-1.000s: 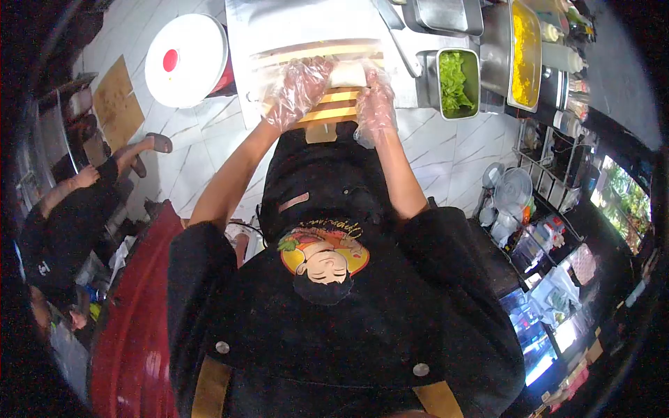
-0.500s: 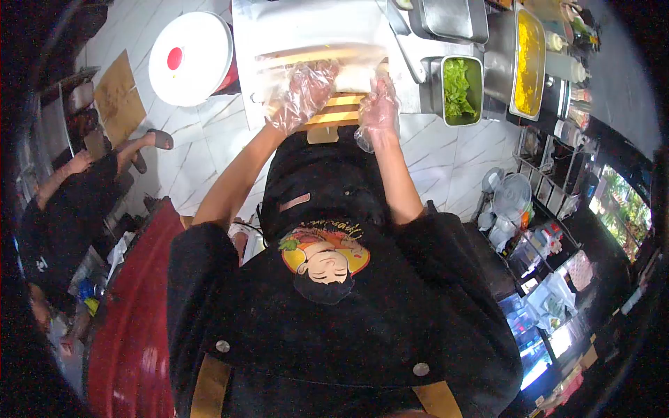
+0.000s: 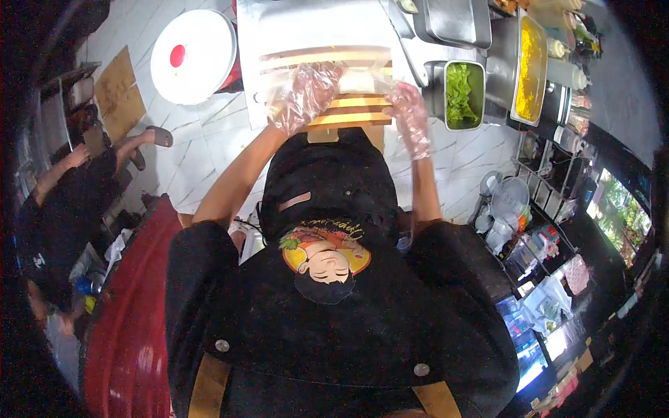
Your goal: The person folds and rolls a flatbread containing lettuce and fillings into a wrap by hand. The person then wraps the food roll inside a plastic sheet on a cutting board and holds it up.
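A white roll-shaped item (image 3: 359,82) lies across a striped wooden board (image 3: 352,111) on the bright worktop. My left hand (image 3: 310,96), in a clear plastic glove, curls over the left part of the roll. Loose clear film or glove plastic around those fingers blurs their outline. At the board's right edge is my right hand (image 3: 410,118), also gloved, its bent fingers a little apart and no object visible in them. A long metal blade-like utensil (image 3: 412,64) lies just beyond it.
A steel container of green lettuce (image 3: 461,94) stands at the right, with a tray of yellow shreds (image 3: 528,70) farther over. Metal pans (image 3: 456,21) sit behind. A round white lid (image 3: 195,57) is at the left. Another person (image 3: 70,188) is at far left.
My right hand has moved off the roll's right end, out to the right and slightly down, with its fingers loosening. My left hand stays at about the same place on the roll.
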Motion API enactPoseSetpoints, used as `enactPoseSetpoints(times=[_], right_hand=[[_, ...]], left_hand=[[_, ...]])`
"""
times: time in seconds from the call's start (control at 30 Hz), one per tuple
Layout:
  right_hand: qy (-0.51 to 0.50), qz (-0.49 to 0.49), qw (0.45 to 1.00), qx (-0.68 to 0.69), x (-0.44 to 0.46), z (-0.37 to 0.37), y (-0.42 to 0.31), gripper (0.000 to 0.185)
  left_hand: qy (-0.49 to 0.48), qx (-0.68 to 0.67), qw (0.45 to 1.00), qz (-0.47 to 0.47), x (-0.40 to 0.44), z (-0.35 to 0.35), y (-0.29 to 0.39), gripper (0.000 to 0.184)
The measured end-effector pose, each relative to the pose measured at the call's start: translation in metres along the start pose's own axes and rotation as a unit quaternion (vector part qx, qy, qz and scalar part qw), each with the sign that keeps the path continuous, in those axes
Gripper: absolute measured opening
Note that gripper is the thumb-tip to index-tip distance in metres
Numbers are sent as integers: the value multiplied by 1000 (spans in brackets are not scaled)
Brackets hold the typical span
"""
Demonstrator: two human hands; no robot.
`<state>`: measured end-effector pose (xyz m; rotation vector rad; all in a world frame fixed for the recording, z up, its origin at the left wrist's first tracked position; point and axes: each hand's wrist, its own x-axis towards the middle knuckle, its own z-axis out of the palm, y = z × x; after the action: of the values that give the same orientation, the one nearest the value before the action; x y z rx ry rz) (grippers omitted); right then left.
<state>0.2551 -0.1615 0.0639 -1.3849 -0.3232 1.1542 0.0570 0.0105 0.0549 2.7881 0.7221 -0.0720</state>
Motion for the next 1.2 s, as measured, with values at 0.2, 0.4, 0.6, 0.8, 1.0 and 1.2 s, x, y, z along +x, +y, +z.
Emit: enactPoseSetpoints(times=[0.2, 0.4, 0.6, 0.8, 1.0, 1.2], right_hand=[[-315, -68, 869, -376, 77, -8, -68, 50], [-391, 24, 788, -475, 111, 0, -63, 66], [-375, 0, 636, -675, 96, 16, -99, 64], [-356, 108, 700, -609, 99, -38, -86, 74], [-176, 87, 940, -280, 42, -61, -8, 48], [-31, 68, 994, -77, 21, -11, 18, 12]], left_hand=[[53, 21, 998, 21, -3, 11, -1, 55], [53, 32, 998, 26, -1, 13, -1, 52], [64, -4, 998, 29, -1, 21, -4, 55], [12, 45, 999, 20, -2, 0, 2, 55], [32, 17, 999, 29, -4, 1, -2, 49], [116, 8, 992, 50, 0, 1, -1, 43]])
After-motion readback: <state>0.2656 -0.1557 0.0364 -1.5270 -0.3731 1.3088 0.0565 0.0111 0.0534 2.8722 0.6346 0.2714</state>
